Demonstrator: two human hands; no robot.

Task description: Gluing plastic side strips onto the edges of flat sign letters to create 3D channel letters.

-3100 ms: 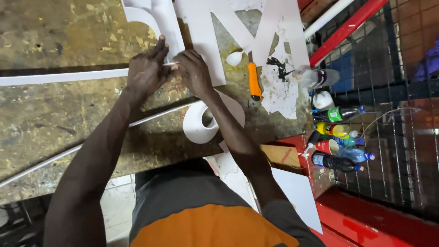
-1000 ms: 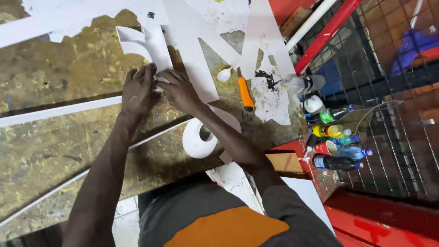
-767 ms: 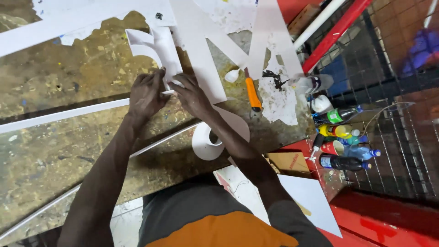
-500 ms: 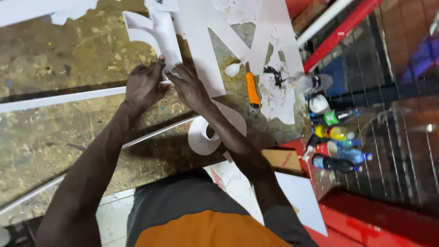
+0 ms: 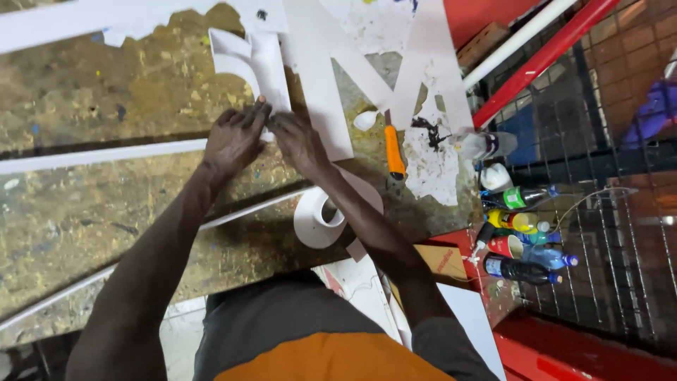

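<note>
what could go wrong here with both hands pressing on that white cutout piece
The left hand and right hand press one end of the thin white cutout letter; it might crease or snap. The orange-handled utility knife lies near the right forearm and could get bumped. The white tape roll under that arm could be knocked off.

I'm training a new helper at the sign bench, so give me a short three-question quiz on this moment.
1. True or false: both hands rest on the white curved letter piece.
2. What lies right of the right hand: A) orange utility knife, B) hammer, C) paintbrush?
3. Fill in: a white ___ ring lies under the right forearm.

Key: 1 true, left hand too; 2 A; 3 strip.
</note>
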